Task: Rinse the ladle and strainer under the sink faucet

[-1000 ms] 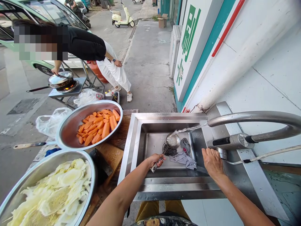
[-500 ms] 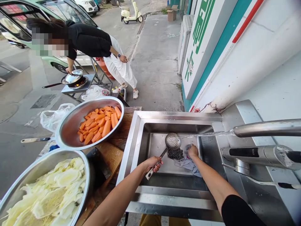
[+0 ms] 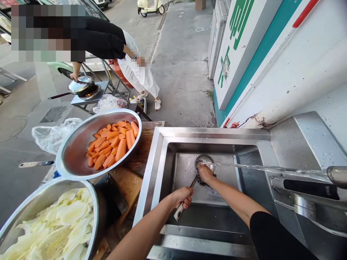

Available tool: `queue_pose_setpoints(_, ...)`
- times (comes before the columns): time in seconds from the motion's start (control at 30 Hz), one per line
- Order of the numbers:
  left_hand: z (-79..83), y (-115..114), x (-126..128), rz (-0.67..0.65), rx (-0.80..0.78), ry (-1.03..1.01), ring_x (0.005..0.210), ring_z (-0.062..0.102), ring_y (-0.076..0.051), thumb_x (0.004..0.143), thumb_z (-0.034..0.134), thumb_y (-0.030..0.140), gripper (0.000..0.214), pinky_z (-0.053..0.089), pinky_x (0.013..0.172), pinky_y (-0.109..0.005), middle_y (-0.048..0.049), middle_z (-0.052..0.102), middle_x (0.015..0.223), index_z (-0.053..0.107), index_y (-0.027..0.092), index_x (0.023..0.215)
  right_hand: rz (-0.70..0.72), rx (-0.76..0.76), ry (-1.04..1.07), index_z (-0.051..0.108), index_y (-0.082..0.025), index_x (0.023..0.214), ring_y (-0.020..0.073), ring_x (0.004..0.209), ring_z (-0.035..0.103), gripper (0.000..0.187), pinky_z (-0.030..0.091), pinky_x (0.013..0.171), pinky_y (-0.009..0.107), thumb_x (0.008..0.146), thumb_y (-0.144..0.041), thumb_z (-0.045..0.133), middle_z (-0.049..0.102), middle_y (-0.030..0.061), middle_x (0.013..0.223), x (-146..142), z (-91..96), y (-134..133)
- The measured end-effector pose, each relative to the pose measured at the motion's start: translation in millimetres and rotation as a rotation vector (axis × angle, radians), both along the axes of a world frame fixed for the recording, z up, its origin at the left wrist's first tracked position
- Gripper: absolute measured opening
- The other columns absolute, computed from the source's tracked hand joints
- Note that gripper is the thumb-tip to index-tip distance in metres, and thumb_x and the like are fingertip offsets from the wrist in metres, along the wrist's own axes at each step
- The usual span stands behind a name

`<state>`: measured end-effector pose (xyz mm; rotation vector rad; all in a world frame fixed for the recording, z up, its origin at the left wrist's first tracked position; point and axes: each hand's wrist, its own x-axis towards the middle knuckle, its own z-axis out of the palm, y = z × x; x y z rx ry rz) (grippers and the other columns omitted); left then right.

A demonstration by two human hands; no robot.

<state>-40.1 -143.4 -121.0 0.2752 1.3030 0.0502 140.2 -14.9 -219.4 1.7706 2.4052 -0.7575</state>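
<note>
My left hand (image 3: 182,197) is closed round the handle of a perforated metal skimmer ladle (image 3: 205,159) that reaches into the steel sink (image 3: 162,169). My right hand (image 3: 205,172) presses down on the ladle's bowl, fingers bent over what looks like a dark steel scourer, mostly hidden under the hand. A thin stream of water (image 3: 244,167) from the tap spout (image 3: 336,174) at the right runs onto the ladle. A grey cloth (image 3: 213,191) lies on the sink floor beneath my right forearm.
A steel bowl of sliced carrots (image 3: 114,144) and a bowl of cut cabbage (image 3: 56,220) sit on a wooden board (image 3: 127,180) to the left. Behind them, a person (image 3: 108,39) bends over a lidded pan (image 3: 80,86) on a burner. A white wall (image 3: 284,65) stands on the right.
My right hand left the sink's right edge, reached into the basin, picked something up by the cloth and moved onto the ladle's bowl. The view shifted right and closer.
</note>
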Motion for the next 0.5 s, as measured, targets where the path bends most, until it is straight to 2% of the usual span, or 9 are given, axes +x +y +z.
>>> queue_pose_setpoints(0.1, 4.4, 2.1, 2.0, -0.014, 0.016, -0.018, 0.038, 0.016, -0.003, 0.104, 0.038, 0.035, 0.025, 0.015, 0.042, -0.014, 0.0112, 0.027, 0.054, 0.036, 0.022, 0.083, -0.048, -0.006, 0.022, 0.068, -0.017, 0.11, 0.0241, 0.104, 0.061, 0.028, 0.046, 0.089, 0.031, 0.089, -0.007, 0.052, 0.067, 0.0139, 0.122, -3.3, 0.9, 2.2)
queue_pose_setpoints(0.2, 7.7, 6.2, 5.3, -0.049, 0.006, 0.004, 0.038, 0.017, -0.003, 0.104, 0.035, 0.031, 0.023, 0.015, 0.042, -0.014, 0.0107, 0.027, 0.054, 0.036, 0.022, 0.082, -0.127, -0.03, 0.022, 0.069, -0.014, 0.108, 0.0246, 0.097, 0.065, 0.027, 0.047, 0.085, 0.031, 0.088, -0.006, 0.052, 0.069, 0.0151, 0.113, -15.1, -0.8, -0.3)
queue_pose_setpoints(0.3, 9.6, 11.0, 5.7, -0.091, 0.034, 0.075, 0.038, 0.02, -0.003, 0.103, 0.037, 0.03, 0.022, 0.017, 0.043, -0.014, 0.0107, 0.028, 0.054, 0.035, 0.022, 0.083, -0.123, -0.053, 0.078, 0.066, -0.017, 0.119, 0.0205, 0.093, 0.066, 0.035, 0.048, 0.081, 0.027, 0.087, -0.008, 0.055, 0.069, 0.0112, 0.12, -22.5, -6.1, -14.0)
queue_pose_setpoints(0.37, 9.6, 11.7, 4.0, -0.093, 0.034, 0.069, 0.038, 0.02, -0.003, 0.103, 0.041, 0.036, 0.025, 0.016, 0.044, -0.014, 0.0111, 0.028, 0.054, 0.035, 0.022, 0.083, -0.064, -0.063, 0.123, 0.064, -0.018, 0.123, 0.0197, 0.1, 0.065, 0.039, 0.047, 0.086, 0.026, 0.088, -0.007, 0.052, 0.068, 0.0096, 0.123, -13.3, -9.8, -20.3)
queue_pose_setpoints(0.43, 8.3, 9.3, 3.4, -0.096, 0.031, 0.047, 0.039, 0.019, -0.002, 0.103, 0.042, 0.041, 0.028, 0.015, 0.044, -0.015, 0.0112, 0.027, 0.055, 0.035, 0.022, 0.083, -0.012, -0.07, 0.157, 0.068, -0.019, 0.115, 0.0213, 0.105, 0.064, 0.036, 0.046, 0.092, 0.028, 0.086, -0.005, 0.051, 0.07, 0.0085, 0.115, 4.7, -12.4, -18.4)
queue_pose_setpoints(0.5, 6.1, 5.5, 5.6, -0.116, 0.047, 0.057, 0.039, 0.019, -0.003, 0.105, 0.037, 0.04, 0.027, 0.015, 0.044, -0.015, 0.0108, 0.028, 0.055, 0.035, 0.023, 0.084, -0.043, -0.038, 0.168, 0.07, -0.019, 0.106, 0.0251, 0.11, 0.061, 0.03, 0.043, 0.098, 0.033, 0.085, -0.006, 0.053, 0.07, 0.0107, 0.114, 18.9, -13.8, -9.1)
